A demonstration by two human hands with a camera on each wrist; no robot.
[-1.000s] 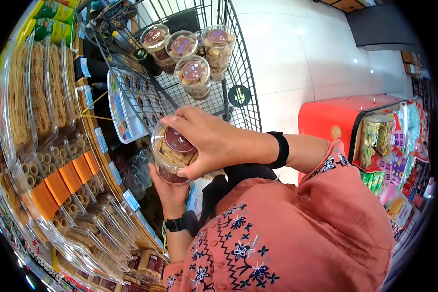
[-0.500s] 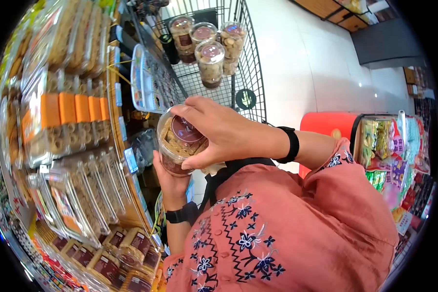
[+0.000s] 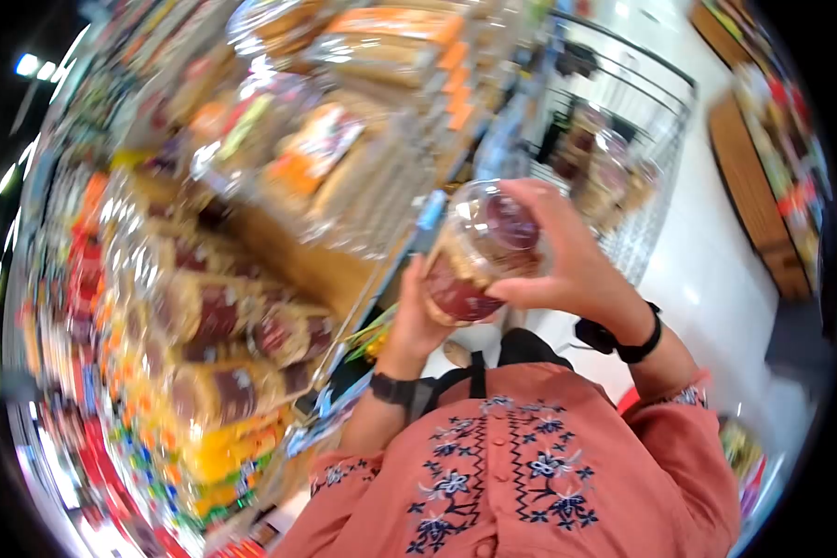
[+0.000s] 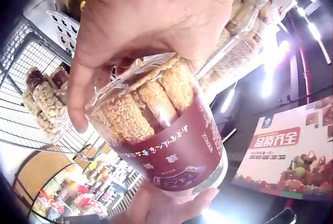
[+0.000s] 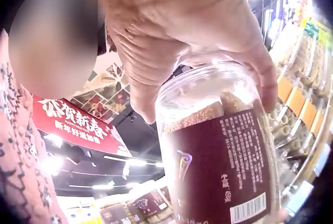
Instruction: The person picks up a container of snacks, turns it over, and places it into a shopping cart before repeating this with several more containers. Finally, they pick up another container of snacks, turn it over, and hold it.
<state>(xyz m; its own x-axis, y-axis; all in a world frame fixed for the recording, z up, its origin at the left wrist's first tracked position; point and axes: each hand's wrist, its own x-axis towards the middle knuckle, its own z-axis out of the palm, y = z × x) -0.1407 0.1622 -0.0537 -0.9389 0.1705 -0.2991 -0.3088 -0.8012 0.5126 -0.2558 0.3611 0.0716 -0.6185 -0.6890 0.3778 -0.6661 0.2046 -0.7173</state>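
Observation:
Both hands hold one clear plastic tub with a maroon label and a round lid. Sesame-coated snack sticks show through its wall. My left hand cups the tub low on its left side. In the left wrist view, that hand's thumb and fingers curl round the base. My right hand grips the lid end from the right, its thumb over the side. The right wrist view shows its fingers spread round the clear lid, with a barcode on the label below. The tub is tilted.
A wire shopping cart stands at the upper right with several similar tubs in it. Shelves at left carry clear trays of snack rolls and maroon-labelled packs. White floor lies to the right, before a wooden display.
The head view has swung toward the shelves, so the cart now sits at the upper right. The tub has tipped, showing more of its side label. Both hands keep their hold.

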